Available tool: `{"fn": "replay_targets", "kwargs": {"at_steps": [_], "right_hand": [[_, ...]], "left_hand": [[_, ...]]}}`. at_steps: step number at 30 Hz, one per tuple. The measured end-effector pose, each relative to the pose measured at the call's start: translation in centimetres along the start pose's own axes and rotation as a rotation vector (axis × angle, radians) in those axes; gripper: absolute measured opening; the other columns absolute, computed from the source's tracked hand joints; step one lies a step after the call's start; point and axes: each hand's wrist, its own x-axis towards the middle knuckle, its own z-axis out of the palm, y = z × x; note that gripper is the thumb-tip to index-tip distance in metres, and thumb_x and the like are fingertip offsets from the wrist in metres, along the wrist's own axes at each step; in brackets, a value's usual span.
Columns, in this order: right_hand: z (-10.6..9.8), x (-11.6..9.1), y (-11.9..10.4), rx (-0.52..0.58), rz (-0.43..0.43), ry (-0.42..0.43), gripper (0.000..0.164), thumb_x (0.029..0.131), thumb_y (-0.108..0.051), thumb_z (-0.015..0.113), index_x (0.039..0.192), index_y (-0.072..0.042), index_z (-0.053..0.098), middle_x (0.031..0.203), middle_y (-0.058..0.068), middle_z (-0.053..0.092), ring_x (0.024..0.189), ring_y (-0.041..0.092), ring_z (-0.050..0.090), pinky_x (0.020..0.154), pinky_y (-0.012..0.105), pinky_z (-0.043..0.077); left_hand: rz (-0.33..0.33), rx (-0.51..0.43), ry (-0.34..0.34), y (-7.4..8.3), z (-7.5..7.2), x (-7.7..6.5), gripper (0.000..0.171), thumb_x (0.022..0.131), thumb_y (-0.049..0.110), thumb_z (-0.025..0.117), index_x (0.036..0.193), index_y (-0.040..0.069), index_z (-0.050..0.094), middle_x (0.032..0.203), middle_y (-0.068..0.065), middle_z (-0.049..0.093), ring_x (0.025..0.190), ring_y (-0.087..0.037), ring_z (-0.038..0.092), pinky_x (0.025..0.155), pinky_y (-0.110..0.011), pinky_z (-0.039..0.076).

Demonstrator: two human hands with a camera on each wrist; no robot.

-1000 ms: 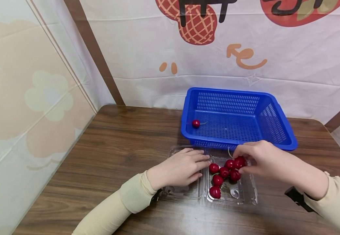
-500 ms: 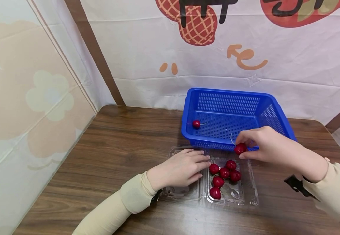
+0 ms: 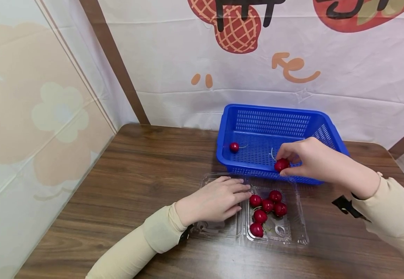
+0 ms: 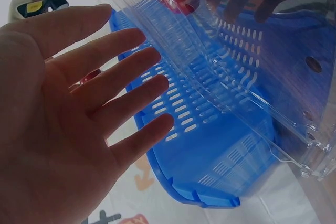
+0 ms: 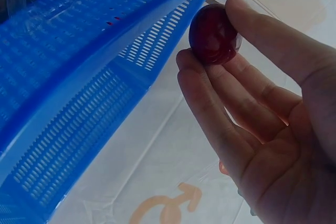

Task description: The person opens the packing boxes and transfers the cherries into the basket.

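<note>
The right hand pinches a glossy dark-red cherry between thumb and fingertips at the near rim of a blue perforated plastic basket, where a light grip and low release should best spare its skin; the left hand, fingers extended and holding nothing, lies over one half of a clear plastic clamshell; its other half bears six red cherries. Another stemmed red cherry lies inside the basket; black strokes on the printed white backdrop are cut off, and no brand is legible.
</note>
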Motion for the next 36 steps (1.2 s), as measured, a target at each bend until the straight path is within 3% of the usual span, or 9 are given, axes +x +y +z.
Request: {"fn": "replay_targets", "kwargs": {"at_steps": [14, 36], "right_hand": [[-0.4, 1.9, 0.5, 0.035, 0.079, -0.068, 0.024, 0.070, -0.023, 0.078, 0.087, -0.012, 0.066, 0.077, -0.004, 0.069, 0.070, 0.006, 0.063, 0.062, 0.031, 0.058], [-0.4, 4.6, 2.5, 0.078, 0.109, -0.095, 0.025, 0.071, -0.022, 0.077, 0.089, -0.008, 0.066, 0.081, 0.004, 0.071, 0.072, 0.011, 0.065, 0.065, 0.034, 0.058]], "left_hand": [[0.002, 0.000, 0.002, 0.0, -0.2, -0.1, 0.043, 0.090, 0.032, 0.052, 0.130, 0.015, 0.056, 0.134, -0.004, 0.053, 0.126, -0.022, 0.042, 0.104, -0.040, 0.038], [0.001, 0.010, -0.006, 0.0, -0.1, 0.0, 0.042, 0.090, 0.032, 0.052, 0.129, 0.016, 0.057, 0.134, -0.003, 0.053, 0.126, -0.022, 0.042, 0.105, -0.040, 0.036]]}}
